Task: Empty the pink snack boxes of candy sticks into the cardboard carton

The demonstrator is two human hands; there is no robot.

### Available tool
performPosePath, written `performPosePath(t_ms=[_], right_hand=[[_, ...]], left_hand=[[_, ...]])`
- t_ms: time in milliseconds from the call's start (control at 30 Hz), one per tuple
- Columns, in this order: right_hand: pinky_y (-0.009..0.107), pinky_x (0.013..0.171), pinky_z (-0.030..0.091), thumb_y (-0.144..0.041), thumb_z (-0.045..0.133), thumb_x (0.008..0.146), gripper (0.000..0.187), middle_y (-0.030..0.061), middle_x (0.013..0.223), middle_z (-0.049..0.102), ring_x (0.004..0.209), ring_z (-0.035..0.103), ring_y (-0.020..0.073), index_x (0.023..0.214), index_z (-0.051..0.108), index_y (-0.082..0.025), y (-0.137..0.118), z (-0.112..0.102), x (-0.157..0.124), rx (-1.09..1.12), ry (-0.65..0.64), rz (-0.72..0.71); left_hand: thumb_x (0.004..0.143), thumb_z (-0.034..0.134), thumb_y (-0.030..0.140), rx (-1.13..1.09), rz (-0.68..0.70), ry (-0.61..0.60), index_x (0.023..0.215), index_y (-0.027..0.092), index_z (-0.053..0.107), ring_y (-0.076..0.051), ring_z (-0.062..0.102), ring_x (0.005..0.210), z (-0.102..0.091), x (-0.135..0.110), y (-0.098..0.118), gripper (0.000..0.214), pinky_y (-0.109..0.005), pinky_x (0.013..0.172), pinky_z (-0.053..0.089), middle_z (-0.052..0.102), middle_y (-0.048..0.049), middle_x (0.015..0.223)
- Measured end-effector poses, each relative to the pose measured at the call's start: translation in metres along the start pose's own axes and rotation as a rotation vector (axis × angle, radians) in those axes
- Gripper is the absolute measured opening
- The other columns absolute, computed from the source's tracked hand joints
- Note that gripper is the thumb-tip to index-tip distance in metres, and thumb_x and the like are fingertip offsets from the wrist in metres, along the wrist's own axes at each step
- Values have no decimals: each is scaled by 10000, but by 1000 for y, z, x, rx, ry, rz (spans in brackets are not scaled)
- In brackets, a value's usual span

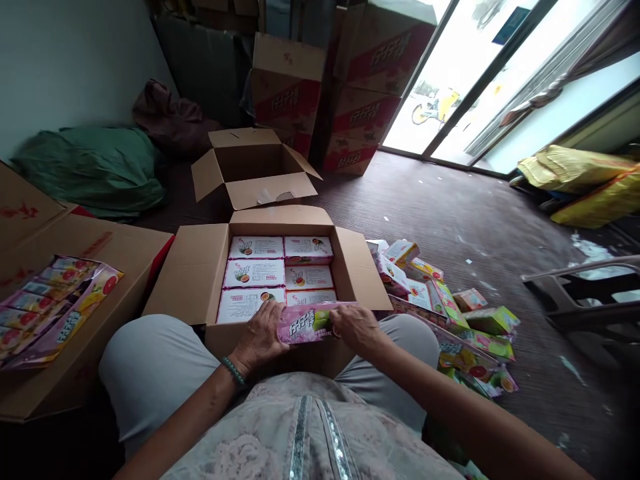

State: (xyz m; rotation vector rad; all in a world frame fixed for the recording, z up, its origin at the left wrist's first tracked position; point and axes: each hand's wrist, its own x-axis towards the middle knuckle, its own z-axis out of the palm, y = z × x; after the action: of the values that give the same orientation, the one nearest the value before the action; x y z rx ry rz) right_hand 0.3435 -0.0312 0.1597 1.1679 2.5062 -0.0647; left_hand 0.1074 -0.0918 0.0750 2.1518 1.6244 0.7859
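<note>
A small purple printed box (305, 325) is held between my two hands, above the near edge of an open cardboard carton (200, 267). My left hand (264, 333) grips its left end, a beaded bracelet on the wrist. My right hand (356, 327) has its fingers curled round the right end. Inside the carton, white printed boxes (257, 273) lie in two columns, with their lower rows partly hidden by my hands and the purple box.
Colourful small boxes (450, 320) lie heaped on the floor at my right. An opened carton (260, 190) stands beyond, with stacked cartons (365, 100) behind. At left, another carton (115, 260) bears printed packaging (55, 307). A plastic stool (580, 287) is far right.
</note>
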Motion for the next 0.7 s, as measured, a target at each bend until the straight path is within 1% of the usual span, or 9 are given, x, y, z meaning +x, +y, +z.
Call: performPosePath(t_ms=[133, 233, 367, 433, 467, 533, 600, 667, 700], right_hand=[[278, 664, 361, -32, 434, 898, 291, 99, 928, 697, 852, 662, 192, 1034, 645, -179, 51, 16, -28, 35, 8, 108], [271, 612, 310, 0, 408, 849, 335, 56, 890, 704, 800, 646, 163, 986, 634, -207, 74, 34, -48, 144, 103, 261], [278, 573, 263, -93, 367, 898, 254, 53, 809, 703, 658, 596, 161, 898, 597, -201, 88, 63, -73, 236, 330, 584], [281, 565, 254, -147, 353, 920, 243, 58, 769, 698, 623, 575, 163, 839, 575, -203, 83, 73, -74, 273, 395, 584], [281, 562, 255, -169, 344, 928, 251, 56, 755, 696, 618, 573, 164, 818, 566, -207, 77, 75, -70, 301, 410, 554], [278, 561, 271, -201, 315, 943, 281, 49, 755, 696, 629, 581, 165, 802, 558, -216, 62, 73, -55, 354, 428, 488], [273, 568, 294, -201, 296, 943, 297, 46, 778, 699, 662, 599, 165, 801, 556, -219, 46, 68, -36, 376, 447, 433], [271, 571, 307, -180, 294, 938, 297, 50, 778, 694, 684, 614, 165, 795, 552, -215, 39, 62, -21, 368, 479, 389], [271, 569, 310, -177, 300, 938, 293, 51, 770, 688, 686, 618, 166, 789, 549, -213, 40, 61, -18, 358, 497, 370]], left_hand=[[628, 808, 387, -15, -8, 3, 1236, 181, 480, -346, 537, 1155, 6, 0, -1, 721, -513, 1046, 433, 587, -130, 1183], [579, 843, 418, -48, -78, -10, 1183, 164, 519, -337, 549, 1137, -2, 9, -6, 730, -478, 1030, 442, 604, -132, 1159], [507, 874, 464, -116, -467, -40, 1079, 159, 579, -295, 630, 947, -25, 46, -13, 713, -394, 811, 519, 646, -106, 1057], [495, 873, 543, -200, -648, -34, 1030, 160, 594, -278, 648, 864, -30, 75, -5, 715, -365, 705, 514, 672, -103, 1002], [491, 873, 569, -275, -683, -20, 1024, 157, 597, -273, 654, 854, -29, 92, 4, 729, -352, 682, 510, 682, -109, 997], [517, 881, 545, -525, -627, -4, 1097, 149, 595, -262, 667, 899, -19, 126, 31, 758, -332, 699, 519, 697, -130, 1058], [631, 852, 440, -793, -422, -79, 1216, 141, 573, -237, 664, 1007, -6, 155, 60, 713, -305, 769, 528, 677, -154, 1189], [734, 788, 372, -853, -340, -174, 1279, 164, 566, -193, 662, 1036, 5, 171, 79, 624, -265, 802, 517, 682, -133, 1210], [767, 757, 377, -826, -352, -195, 1284, 178, 575, -182, 663, 1036, 7, 173, 79, 583, -256, 812, 508, 689, -120, 1203]])
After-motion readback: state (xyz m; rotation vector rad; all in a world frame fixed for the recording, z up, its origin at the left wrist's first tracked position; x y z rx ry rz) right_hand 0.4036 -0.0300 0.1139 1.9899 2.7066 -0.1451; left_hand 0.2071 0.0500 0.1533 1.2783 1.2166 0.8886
